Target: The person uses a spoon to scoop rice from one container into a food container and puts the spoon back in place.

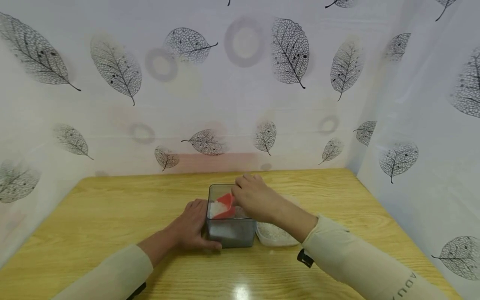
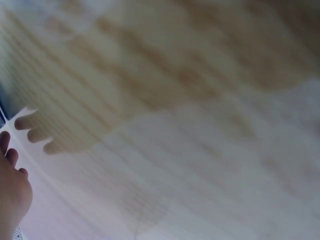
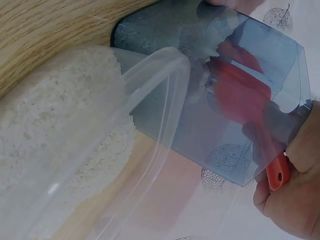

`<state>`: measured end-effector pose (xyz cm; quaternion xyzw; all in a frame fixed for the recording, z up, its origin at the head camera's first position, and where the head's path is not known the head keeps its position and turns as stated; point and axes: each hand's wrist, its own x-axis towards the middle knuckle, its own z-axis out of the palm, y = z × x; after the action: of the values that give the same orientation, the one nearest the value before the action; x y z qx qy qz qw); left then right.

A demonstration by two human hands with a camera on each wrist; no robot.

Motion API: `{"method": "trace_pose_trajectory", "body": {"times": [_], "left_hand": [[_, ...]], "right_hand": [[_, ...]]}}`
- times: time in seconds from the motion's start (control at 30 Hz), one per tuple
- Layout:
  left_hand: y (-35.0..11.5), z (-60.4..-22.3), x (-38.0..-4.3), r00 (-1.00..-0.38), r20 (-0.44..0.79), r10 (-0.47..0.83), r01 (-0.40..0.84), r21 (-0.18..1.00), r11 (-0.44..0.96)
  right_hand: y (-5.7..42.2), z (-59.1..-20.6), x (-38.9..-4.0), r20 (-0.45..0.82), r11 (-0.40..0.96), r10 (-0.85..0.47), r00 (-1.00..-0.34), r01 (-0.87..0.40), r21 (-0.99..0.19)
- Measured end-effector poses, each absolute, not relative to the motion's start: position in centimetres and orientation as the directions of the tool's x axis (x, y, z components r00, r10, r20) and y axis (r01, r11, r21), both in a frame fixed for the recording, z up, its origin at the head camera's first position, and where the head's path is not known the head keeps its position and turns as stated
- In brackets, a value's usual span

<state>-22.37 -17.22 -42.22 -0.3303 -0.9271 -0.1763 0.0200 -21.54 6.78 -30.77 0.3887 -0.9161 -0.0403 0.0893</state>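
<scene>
A clear, grey-tinted rectangular container (image 1: pixel 234 233) stands upright on the table. My left hand (image 1: pixel 193 227) holds it at its left side, with the thumb reaching round the lower front. In the left wrist view, only part of that hand (image 2: pixel 14 192) shows at the left edge. My right hand (image 1: pixel 258 198) is over the container's right rim and grips a red scoop (image 1: pixel 226 204) by its handle. The scoop's head is inside the container, tilted, with white rice (image 1: pixel 216 208) at its mouth. Through the tinted wall, the right wrist view shows the scoop (image 3: pixel 242 95) too.
Right of the container, under my right forearm, sits a clear plastic tub (image 1: pixel 277 241) with rice (image 3: pixel 55 115) in it. The wooden table (image 1: pixel 123 208) is backed and flanked by a leaf-print sheet (image 1: pixel 225 104).
</scene>
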Motion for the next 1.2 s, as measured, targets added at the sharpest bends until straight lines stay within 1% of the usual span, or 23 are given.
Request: {"method": "trace_pose_trajectory", "body": {"times": [0.33, 0.63, 0.87, 1.03, 1.2], "left_hand": [[-17.2, -42.1, -22.3, -0.783, 0.149, 0.603, 0.616, 0.314, 0.723], [-17.3, -41.9, -22.2, -0.787, 0.141, 0.601, 0.612, 0.302, 0.731], [-17.3, -42.3, -22.1, -0.78, 0.158, 0.605, 0.62, 0.324, 0.714], [-17.2, -42.4, -22.1, -0.78, 0.157, 0.606, 0.621, 0.315, 0.718], [-17.2, -42.3, -22.1, -0.773, 0.177, 0.609, 0.631, 0.311, 0.711]], "right_hand": [[6.9, -30.9, -21.5, 0.146, 0.713, -0.701, -0.698, -0.687, 0.142], [7.2, -31.1, -21.7, 0.186, 0.727, -0.679, -0.711, -0.686, 0.032], [7.7, -31.2, -21.7, 0.195, 0.736, -0.659, -0.726, -0.676, -0.029], [8.4, -31.1, -21.8, 0.195, 0.725, -0.667, -0.719, -0.687, -0.048], [9.3, -31.3, -21.9, 0.261, 0.706, -0.669, -0.696, -0.705, -0.073]]}}
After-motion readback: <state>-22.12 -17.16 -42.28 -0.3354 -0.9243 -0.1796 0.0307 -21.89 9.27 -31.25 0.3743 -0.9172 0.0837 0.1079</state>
